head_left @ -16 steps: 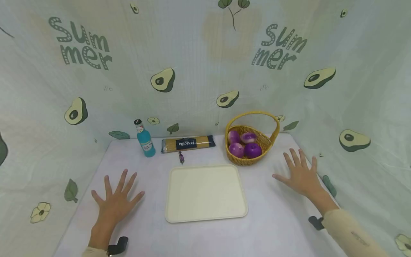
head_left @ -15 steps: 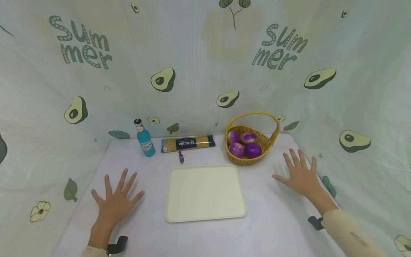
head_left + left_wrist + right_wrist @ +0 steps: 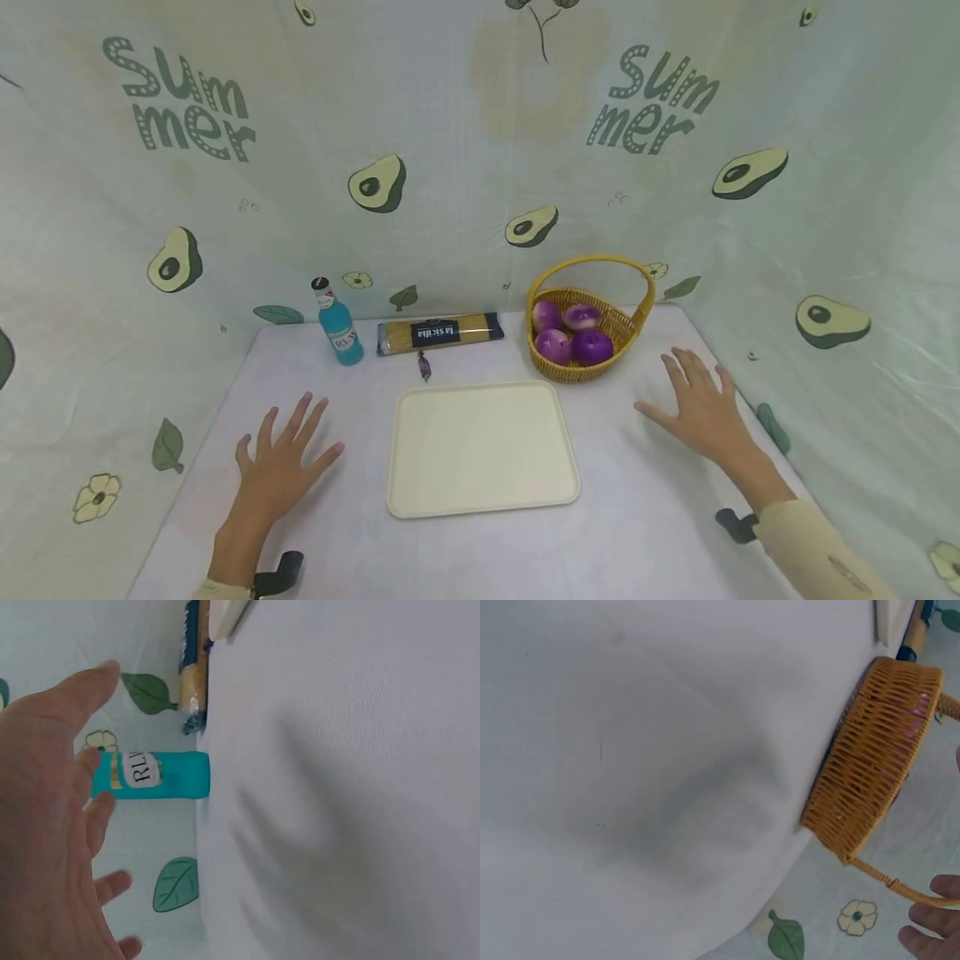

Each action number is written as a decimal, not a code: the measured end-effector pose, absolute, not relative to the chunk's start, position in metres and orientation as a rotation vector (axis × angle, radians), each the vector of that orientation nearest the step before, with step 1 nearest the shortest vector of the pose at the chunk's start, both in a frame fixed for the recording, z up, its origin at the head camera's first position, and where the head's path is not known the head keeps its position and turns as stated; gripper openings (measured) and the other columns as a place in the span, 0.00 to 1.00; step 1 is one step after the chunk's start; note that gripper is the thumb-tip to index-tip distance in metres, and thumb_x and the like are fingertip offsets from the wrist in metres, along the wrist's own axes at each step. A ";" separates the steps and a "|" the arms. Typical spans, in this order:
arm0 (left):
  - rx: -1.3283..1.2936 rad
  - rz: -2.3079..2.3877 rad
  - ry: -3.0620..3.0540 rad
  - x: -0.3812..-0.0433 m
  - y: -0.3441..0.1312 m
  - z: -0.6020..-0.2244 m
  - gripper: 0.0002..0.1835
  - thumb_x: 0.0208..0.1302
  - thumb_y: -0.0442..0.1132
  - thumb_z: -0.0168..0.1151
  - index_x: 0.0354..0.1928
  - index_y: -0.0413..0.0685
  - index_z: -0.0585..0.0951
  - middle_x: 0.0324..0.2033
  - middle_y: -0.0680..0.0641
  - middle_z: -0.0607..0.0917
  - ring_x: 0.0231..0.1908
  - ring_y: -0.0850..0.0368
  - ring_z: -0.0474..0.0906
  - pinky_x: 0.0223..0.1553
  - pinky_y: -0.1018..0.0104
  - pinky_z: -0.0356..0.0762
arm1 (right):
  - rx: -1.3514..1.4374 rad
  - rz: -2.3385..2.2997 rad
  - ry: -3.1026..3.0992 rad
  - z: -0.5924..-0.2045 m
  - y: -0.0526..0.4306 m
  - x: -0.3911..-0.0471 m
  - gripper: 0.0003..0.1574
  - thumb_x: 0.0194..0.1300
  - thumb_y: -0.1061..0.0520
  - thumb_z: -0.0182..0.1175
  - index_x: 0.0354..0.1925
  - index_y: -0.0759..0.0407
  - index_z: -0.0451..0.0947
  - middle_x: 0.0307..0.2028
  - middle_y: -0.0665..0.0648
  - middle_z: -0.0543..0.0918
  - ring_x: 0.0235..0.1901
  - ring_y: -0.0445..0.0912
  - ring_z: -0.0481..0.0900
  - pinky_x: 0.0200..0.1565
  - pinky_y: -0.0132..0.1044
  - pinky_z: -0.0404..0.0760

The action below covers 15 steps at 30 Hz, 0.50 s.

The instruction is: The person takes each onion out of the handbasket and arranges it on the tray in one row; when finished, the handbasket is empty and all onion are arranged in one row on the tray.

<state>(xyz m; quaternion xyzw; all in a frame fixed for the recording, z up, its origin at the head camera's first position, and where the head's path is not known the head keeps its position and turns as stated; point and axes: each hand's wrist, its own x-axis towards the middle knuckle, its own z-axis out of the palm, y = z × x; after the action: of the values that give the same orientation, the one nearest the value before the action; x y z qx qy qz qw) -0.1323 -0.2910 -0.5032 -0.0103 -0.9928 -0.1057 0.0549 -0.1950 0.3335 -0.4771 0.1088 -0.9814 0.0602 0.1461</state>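
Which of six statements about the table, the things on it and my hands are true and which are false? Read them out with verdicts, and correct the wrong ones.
1. In the head view, the blue bottle is left of the packet. True.
2. The right hand is nearer the basket than the left hand is. True.
3. The left hand is gripping the bottle. False: it holds nothing and is apart from the bottle.
4. The basket holds just one thing. False: it holds four purple things that look like onions.
5. A small wrapped candy lies on the table between the packet and the tray. True.
6. The bottle is lying on its side. False: it stands upright.
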 end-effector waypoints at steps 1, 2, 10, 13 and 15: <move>-0.033 -0.354 -3.016 -0.134 -0.290 -0.504 0.47 0.66 0.69 0.55 0.80 0.64 0.50 0.78 0.43 0.50 0.72 0.28 0.39 0.59 0.19 0.32 | 0.322 0.186 -2.803 -0.476 0.332 -0.196 0.60 0.60 0.27 0.63 0.71 0.69 0.61 0.70 0.72 0.61 0.70 0.65 0.55 0.67 0.71 0.41; -0.040 -0.393 -3.017 -0.135 -0.288 -0.504 0.45 0.66 0.68 0.55 0.80 0.63 0.52 0.77 0.43 0.54 0.71 0.28 0.42 0.59 0.19 0.36 | 0.333 0.198 -2.779 -0.476 0.330 -0.197 0.59 0.60 0.29 0.64 0.70 0.69 0.62 0.69 0.72 0.62 0.69 0.65 0.57 0.66 0.70 0.45; -0.077 -0.531 -2.983 -0.145 -0.272 -0.522 0.44 0.63 0.67 0.61 0.76 0.58 0.62 0.71 0.40 0.66 0.65 0.31 0.59 0.59 0.27 0.59 | 0.320 0.340 -2.748 -0.467 0.312 -0.207 0.53 0.60 0.35 0.68 0.68 0.70 0.66 0.68 0.71 0.67 0.67 0.65 0.62 0.61 0.66 0.57; -0.089 -0.556 -2.954 -0.148 -0.265 -0.533 0.45 0.60 0.68 0.64 0.75 0.59 0.64 0.71 0.42 0.67 0.65 0.37 0.63 0.60 0.32 0.65 | 0.306 0.387 -2.774 -0.467 0.309 -0.213 0.52 0.62 0.36 0.67 0.68 0.71 0.65 0.67 0.72 0.67 0.66 0.66 0.62 0.60 0.67 0.56; -0.098 -0.583 -2.948 -0.149 -0.260 -0.540 0.45 0.60 0.69 0.63 0.75 0.60 0.64 0.71 0.44 0.68 0.65 0.39 0.63 0.60 0.34 0.66 | 0.310 0.407 -2.783 -0.468 0.308 -0.217 0.52 0.63 0.37 0.67 0.67 0.72 0.65 0.66 0.73 0.67 0.66 0.66 0.62 0.60 0.68 0.56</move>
<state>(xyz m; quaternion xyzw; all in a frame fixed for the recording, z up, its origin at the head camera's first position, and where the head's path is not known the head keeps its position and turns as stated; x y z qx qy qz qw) -0.1494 -0.2596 -0.5403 -0.0327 -0.9782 -0.1935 0.0676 -0.2168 0.3080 -0.4680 0.1083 -0.9716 0.1420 0.1555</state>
